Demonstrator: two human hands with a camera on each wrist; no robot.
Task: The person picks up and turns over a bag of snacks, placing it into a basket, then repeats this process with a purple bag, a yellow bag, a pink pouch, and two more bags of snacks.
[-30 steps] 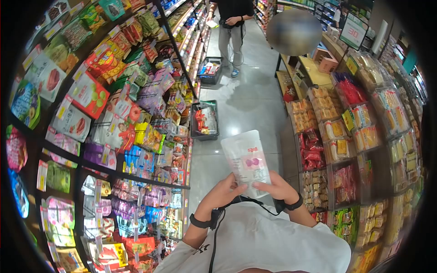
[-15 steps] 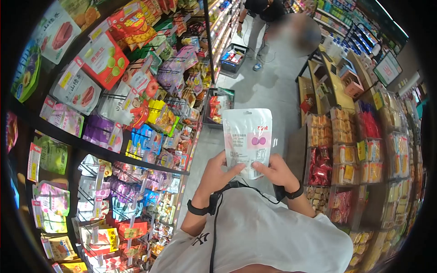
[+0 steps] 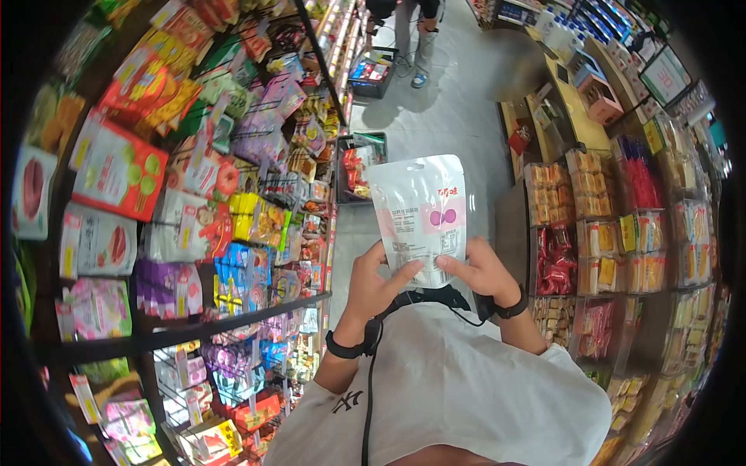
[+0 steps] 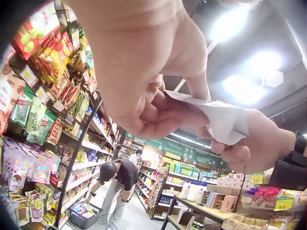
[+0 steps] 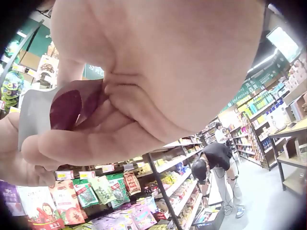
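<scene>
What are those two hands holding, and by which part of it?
A white pouch, gripped near its lower end: the left hand at one side, the right hand at the other, both thumbs on its printed face.

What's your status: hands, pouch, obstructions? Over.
Left hand, right hand gripping white pouch by lower end. Printing faces head camera. Nothing seen blocking either hand.

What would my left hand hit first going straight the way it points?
Past the pouch it holds, your left hand would probably meet your right hand opposite, though depth is unclear.
</scene>
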